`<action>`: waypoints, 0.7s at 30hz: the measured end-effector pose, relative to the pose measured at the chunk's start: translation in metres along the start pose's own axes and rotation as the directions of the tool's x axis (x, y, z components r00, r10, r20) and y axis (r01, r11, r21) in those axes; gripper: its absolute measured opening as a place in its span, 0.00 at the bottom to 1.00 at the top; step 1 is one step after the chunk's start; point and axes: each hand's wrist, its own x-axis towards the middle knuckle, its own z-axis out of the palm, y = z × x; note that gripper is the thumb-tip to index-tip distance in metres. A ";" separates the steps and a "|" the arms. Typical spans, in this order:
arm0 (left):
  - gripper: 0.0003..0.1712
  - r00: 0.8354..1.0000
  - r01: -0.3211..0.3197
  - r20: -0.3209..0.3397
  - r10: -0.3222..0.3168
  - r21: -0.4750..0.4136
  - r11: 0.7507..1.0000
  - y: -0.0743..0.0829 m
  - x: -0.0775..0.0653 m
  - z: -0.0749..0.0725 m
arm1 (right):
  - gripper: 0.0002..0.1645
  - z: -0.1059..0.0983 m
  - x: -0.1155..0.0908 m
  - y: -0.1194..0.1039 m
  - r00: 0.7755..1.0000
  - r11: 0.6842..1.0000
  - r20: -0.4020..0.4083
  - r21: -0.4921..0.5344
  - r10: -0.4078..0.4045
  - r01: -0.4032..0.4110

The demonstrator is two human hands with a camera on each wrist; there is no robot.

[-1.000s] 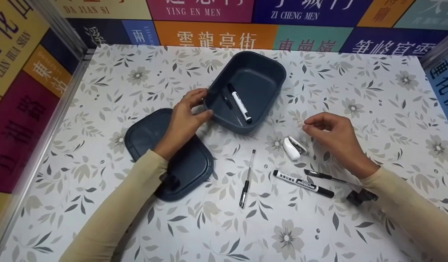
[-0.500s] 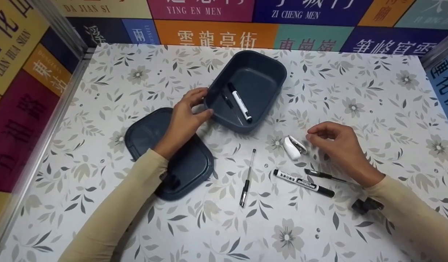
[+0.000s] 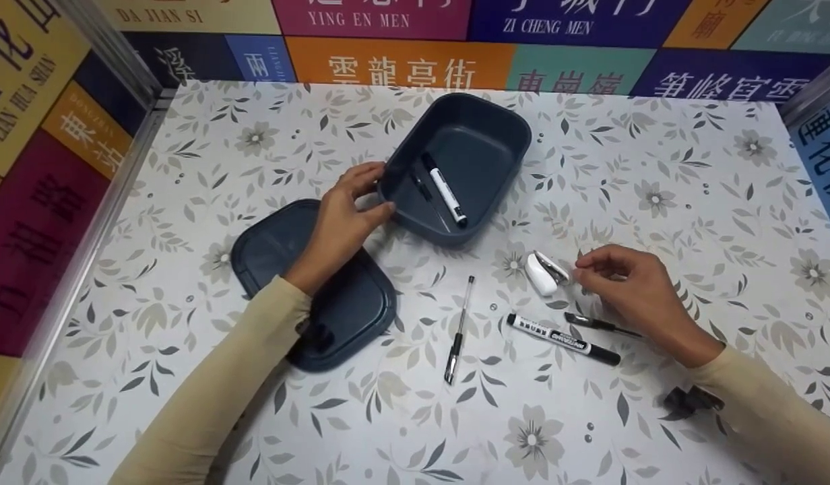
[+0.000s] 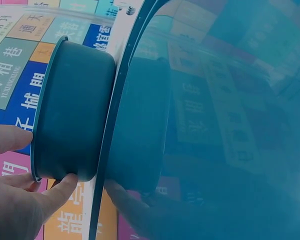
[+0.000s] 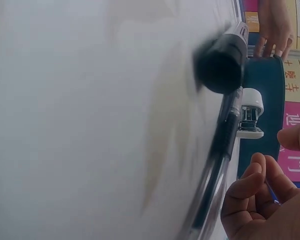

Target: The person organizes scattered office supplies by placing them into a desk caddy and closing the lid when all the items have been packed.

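At the back centre is a dark blue plastic box (image 3: 475,145), lidless. My left hand (image 3: 341,219) holds its near left corner, thumb on the near wall and fingers along the left side; the left wrist view shows fingertips at the rim. Inside lie a white-and-black marker (image 3: 447,195) and a black pen (image 3: 422,186). My right hand (image 3: 630,286) holds nothing, its fingers loosely bent and thumb apart from them. Just left of its fingertips is a white mini stapler (image 3: 541,275). Below that hand a black pen (image 3: 600,324) and a whiteboard marker (image 3: 562,339) lie on the table.
The matching lid (image 3: 351,310) lies flat under my left forearm. A clear-barrelled black pen (image 3: 457,337) lies left of the marker. The tabletop (image 3: 253,431) has a flowered cover. Coloured panels with lettering (image 3: 401,67) stand behind it and at the sides.
My right hand has drawn back toward the near right, down from beside the box to level with the stapler. The left hand and the box have stayed in place.
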 end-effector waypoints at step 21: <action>0.34 1.000 0.013 -0.001 -0.013 -0.010 1.000 0.000 0.000 0.000 | 0.12 0.006 -0.005 0.001 1.000 0.998 0.014 -0.063 -0.022 0.023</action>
